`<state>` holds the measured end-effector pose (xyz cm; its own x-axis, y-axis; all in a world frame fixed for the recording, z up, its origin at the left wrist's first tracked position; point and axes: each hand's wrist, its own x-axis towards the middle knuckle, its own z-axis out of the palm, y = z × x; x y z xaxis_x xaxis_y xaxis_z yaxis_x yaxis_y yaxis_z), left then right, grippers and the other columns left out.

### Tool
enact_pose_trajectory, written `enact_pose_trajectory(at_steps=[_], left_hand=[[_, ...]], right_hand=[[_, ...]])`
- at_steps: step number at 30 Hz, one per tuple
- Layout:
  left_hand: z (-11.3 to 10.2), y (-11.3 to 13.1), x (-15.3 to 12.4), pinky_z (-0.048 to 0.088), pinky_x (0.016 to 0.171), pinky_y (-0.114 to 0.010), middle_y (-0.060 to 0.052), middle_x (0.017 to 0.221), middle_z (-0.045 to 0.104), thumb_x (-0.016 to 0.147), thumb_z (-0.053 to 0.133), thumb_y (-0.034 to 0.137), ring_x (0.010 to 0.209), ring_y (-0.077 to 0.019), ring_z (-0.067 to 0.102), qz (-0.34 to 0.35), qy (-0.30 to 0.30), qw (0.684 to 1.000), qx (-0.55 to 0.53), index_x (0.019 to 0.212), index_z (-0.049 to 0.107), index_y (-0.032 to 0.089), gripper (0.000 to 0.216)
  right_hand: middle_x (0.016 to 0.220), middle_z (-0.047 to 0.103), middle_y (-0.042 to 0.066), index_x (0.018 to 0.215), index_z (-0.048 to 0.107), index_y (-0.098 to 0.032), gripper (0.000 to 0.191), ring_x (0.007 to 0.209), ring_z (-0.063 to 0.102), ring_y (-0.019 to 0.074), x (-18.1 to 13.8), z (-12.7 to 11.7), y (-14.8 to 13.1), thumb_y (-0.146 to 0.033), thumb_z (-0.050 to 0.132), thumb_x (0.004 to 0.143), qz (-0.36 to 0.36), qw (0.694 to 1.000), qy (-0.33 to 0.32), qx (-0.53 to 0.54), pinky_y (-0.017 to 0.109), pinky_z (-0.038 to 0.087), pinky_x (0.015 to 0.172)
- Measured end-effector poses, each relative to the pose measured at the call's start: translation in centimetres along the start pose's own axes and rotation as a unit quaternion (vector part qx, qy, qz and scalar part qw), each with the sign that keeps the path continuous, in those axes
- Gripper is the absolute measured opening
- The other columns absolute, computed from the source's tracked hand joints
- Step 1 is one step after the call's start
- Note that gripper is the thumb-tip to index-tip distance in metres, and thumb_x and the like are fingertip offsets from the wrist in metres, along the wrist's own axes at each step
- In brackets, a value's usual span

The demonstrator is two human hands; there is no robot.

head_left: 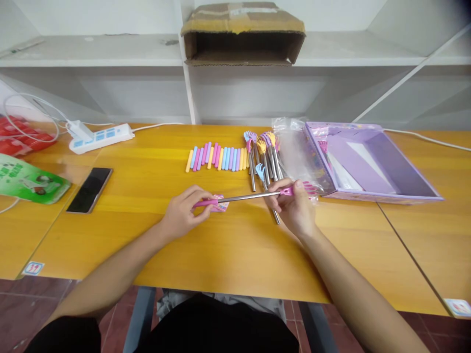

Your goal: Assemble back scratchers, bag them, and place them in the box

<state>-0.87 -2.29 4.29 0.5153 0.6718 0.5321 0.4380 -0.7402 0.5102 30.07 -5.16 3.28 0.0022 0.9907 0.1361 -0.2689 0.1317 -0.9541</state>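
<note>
My left hand (pixel 183 212) pinches the pink grip end of a telescopic back scratcher (pixel 246 197), next to a small pink label (pixel 220 203). My right hand (pixel 295 208) is closed on the other end, by its pink claw head. The metal rod is stretched out level between both hands, just above the yellow table (pixel 235 245). Behind it lies a row of loose coloured grip sleeves (pixel 217 158) and a bunch of scratchers with coloured claw heads (pixel 264 157).
A clear plastic bag (pixel 296 152) and an open purple box (pixel 368 164) sit at the right. A black phone (pixel 89 189), a green packet (pixel 29 180), a white power strip (pixel 101 137) and red packaging (pixel 16 135) lie at the left. A cardboard box (pixel 243 34) sits on the shelf behind.
</note>
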Motion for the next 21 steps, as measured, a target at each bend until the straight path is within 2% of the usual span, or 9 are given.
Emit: enact_pose_trajectory(at_steps=[8, 11, 15, 21], left_hand=[[-0.3, 0.5, 0.2, 0.060, 0.079, -0.027, -0.004, 0.101, 0.076, 0.092, 0.071, 0.014, 0.089, -0.0153, 0.073, -0.012, 0.024, 1.000, -0.004, 0.109, 0.071, 0.021, 0.019], [-0.3, 0.8, 0.2, 0.057, 0.068, -0.024, -0.004, 0.097, 0.075, 0.089, 0.073, 0.014, 0.082, -0.0142, 0.071, -0.016, 0.034, 0.999, -0.004, 0.106, 0.071, 0.020, 0.018], [-0.2, 1.0, 0.2, 0.049, 0.053, -0.019, -0.003, 0.096, 0.075, 0.089, 0.073, 0.015, 0.062, -0.0083, 0.062, -0.025, 0.034, 0.999, -0.018, 0.105, 0.070, 0.020, 0.017], [-0.1, 1.3, 0.1, 0.050, 0.053, -0.019, -0.003, 0.095, 0.074, 0.088, 0.072, 0.016, 0.063, -0.0080, 0.063, -0.035, 0.039, 0.998, -0.032, 0.103, 0.070, 0.020, 0.015]], right_hand=[[0.060, 0.053, 0.000, 0.100, 0.073, -0.025, 0.064, 0.050, 0.042, 0.0155, -0.5, 0.5, 1.1, -0.082, 0.044, 0.100, 0.033, 0.999, -0.033, -0.006, 0.029, 0.032, 0.045], [0.060, 0.055, -0.001, 0.100, 0.072, -0.025, 0.064, 0.052, 0.045, 0.0157, -0.6, 0.6, 1.4, -0.081, 0.041, 0.102, 0.033, 0.999, -0.040, -0.002, 0.030, 0.036, 0.051], [0.060, 0.055, -0.001, 0.101, 0.072, -0.026, 0.064, 0.051, 0.044, 0.0158, -0.7, 0.9, 1.9, -0.081, 0.039, 0.102, 0.040, 0.998, -0.052, 0.001, 0.031, 0.037, 0.055], [0.061, 0.054, -0.001, 0.101, 0.071, -0.026, 0.066, 0.052, 0.046, 0.0163, -1.0, 1.3, 2.2, -0.083, 0.038, 0.101, 0.051, 0.997, -0.057, -0.007, 0.032, 0.038, 0.055]])
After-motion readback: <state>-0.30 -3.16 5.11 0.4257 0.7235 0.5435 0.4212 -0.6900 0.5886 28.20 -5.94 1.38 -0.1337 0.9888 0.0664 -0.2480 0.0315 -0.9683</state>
